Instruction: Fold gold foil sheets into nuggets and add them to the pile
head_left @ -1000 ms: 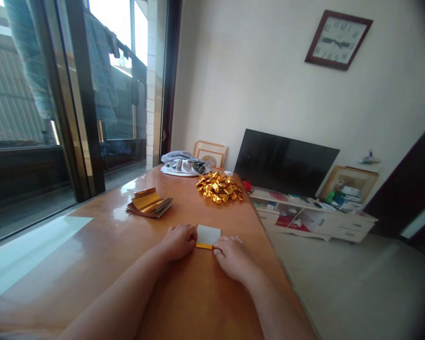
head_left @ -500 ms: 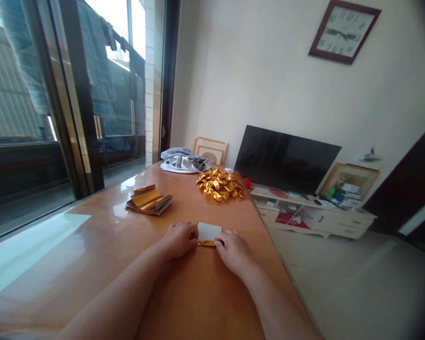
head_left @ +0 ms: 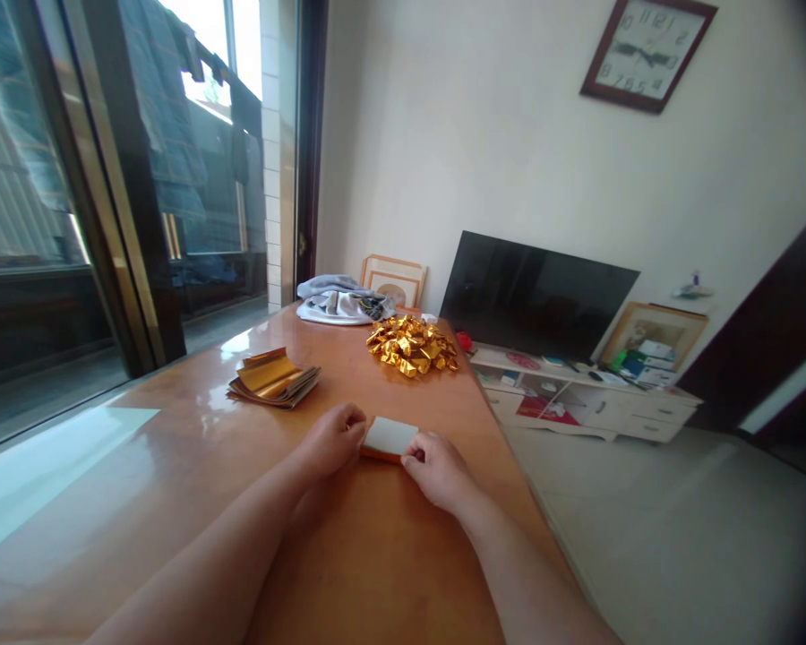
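A small sheet of gold foil paper (head_left: pixel 390 435) lies between my hands with its pale back up and a gold folded strip along the near edge. The fingers of my left hand (head_left: pixel 337 439) are curled in a pinch at its left edge. My right hand (head_left: pixel 438 468) pinches its near right corner. Beyond my left hand rests a stack of gold foil paper sheets (head_left: pixel 273 380), curling up at the edges. A heap of folded gold foil pieces (head_left: pixel 413 347) sits farther off near the table's right edge.
The shiny wooden table (head_left: pixel 349 555) runs away from me, its right edge beside the floor. Bundled grey cloth (head_left: pixel 339 303) lies at the far end. A television (head_left: pixel 537 291) and a white cabinet (head_left: pixel 645 417) stand beyond; a sliding glass door is on the left.
The sheet has tilted and turned slightly, its left side now raised a little. My left hand has shifted slightly up and left. The whole view has moved a little.
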The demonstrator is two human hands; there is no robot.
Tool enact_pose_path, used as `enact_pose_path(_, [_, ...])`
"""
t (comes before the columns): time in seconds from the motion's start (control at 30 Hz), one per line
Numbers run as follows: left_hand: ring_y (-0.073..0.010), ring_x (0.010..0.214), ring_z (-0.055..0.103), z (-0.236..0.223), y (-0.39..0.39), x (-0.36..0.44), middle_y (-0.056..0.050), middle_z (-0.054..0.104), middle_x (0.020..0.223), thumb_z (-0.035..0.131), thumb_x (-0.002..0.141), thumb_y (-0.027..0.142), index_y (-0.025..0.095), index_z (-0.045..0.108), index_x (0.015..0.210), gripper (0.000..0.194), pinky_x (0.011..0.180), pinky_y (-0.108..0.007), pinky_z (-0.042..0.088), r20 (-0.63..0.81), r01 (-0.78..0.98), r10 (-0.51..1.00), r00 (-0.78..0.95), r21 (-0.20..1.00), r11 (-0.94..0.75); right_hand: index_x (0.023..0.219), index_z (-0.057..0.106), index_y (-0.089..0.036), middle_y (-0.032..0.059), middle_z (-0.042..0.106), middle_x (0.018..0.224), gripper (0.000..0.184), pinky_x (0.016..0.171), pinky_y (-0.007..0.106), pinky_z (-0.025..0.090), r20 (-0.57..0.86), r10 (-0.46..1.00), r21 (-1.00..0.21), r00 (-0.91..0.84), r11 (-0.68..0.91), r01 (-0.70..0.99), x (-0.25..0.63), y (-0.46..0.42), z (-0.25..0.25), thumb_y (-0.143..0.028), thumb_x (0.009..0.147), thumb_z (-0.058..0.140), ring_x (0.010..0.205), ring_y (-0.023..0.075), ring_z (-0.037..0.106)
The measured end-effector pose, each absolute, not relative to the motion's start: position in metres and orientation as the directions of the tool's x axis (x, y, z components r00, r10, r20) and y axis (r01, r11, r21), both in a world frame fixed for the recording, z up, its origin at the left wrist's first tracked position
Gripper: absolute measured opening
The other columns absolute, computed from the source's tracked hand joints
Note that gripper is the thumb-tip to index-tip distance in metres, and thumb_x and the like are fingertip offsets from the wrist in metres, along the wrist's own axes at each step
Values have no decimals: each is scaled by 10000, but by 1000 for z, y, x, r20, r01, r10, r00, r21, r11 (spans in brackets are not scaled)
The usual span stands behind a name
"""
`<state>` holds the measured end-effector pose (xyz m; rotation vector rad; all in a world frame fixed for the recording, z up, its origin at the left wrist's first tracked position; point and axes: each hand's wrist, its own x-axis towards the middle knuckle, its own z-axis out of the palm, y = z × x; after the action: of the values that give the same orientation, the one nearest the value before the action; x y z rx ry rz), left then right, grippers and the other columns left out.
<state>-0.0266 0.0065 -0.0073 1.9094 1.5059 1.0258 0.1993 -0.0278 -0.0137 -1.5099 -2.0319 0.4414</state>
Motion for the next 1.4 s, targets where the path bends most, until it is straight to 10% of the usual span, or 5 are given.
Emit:
enact_pose_path(0.23, [-169, 768, 611, 11, -10, -21, -32, 643, 849, 650, 763, 366, 168, 625, 953, 275, 686, -287, 487, -11, 64, 997, 70, 998, 6, 793, 597, -189, -34, 540, 677, 171, 570, 234, 350, 171, 982, -900, -74, 186, 394, 198, -31, -6, -353, 840, 594, 601, 118, 441])
enact_pose_path(0.63, [-155, 819, 626, 14, -17, -7, -55, 700, 914, 732, 790, 346, 154, 676, 1008, 296, 812, -291, 460, 3, -169, 909, 416, 983, 75, 810, 649, -168, -18, 591, 712, 201, 590, 236, 370, 180, 965, -936, -190, 228, 268, 183, -43, 2, -366, 834, 624, 644, 125, 478])
enact_pose_path(0.9, [-119, 658, 569, 17, -19, -6, -27, 657, 814, 635, 843, 287, 170, 649, 1016, 210, 639, -240, 411, 13, -219, 895, 445, 971, 94, 885, 680, -181, 37, 677, 844, 270, 750, 288, 464, 393, 913, -872, 105, 334, 359, 202, -33, 7, -439, 869, 598, 810, 192, 599])
enact_pose_path(1.1, [-141, 657, 561, 20, -23, -8, -8, 630, 748, 676, 778, 313, 166, 661, 899, 191, 620, -258, 405, -31, -202, 904, 426, 971, 128, 1259, 573, -204, 103, 659, 1200, 515, 913, 329, 468, 195, 964, -977, 178, 176, 119, 206, -30, 7, -495, 841, 651, 1107, 237, 608])
enact_pose_path(1.4, [-147, 695, 562, 21, -23, -12, -11, 652, 824, 689, 784, 414, 169, 596, 1036, 364, 601, -244, 400, -55, 75, 926, 374, 997, 28, 1126, 586, -177, -7, 651, 762, 360, 601, 248, 424, 21, 993, -994, -118, 34, 105, 199, -39, 8, -315, 800, 655, 660, 143, 585])
